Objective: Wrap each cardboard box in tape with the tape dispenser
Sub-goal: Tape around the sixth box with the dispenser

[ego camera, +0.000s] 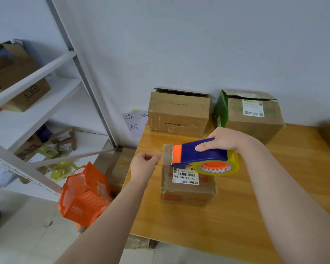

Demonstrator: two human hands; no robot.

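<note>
Gripping the dispenser (200, 152) from above with the right hand (223, 140), fingers curling over its blue body, thumb out of sight. Holding it in the air just above the far end of the small box (187, 189), with the orange toothed blade pointing left and the yellowish roll (220, 167) hanging at the right. Pinching what looks like the loose end of the clear tape (160, 156) between thumb and fingertips of the left hand (144, 164), just left of the box's far corner, the other fingers curling in. Stretching that faint strip across the gap between the two hands, apart from each other, each clamping its own thing.

Lying flat near the left edge of the table (255, 206), the small box, showing a white label (186, 177) face up and glossy film over top and front. Standing at the back against the wall, a plain box (177, 115) with its flaps partly up and, to its right, a green-sided box (251, 119); touching or not, cannot tell.

Standing left of the table, a white shelf (36, 77) carrying cartons. Sagging on the floor below it, an orange bag (84, 197). Sitting beside the table's edge, another carton (118, 168). Hanging on the wall behind the plain box, a handwritten note (134, 122), partly hidden.
</note>
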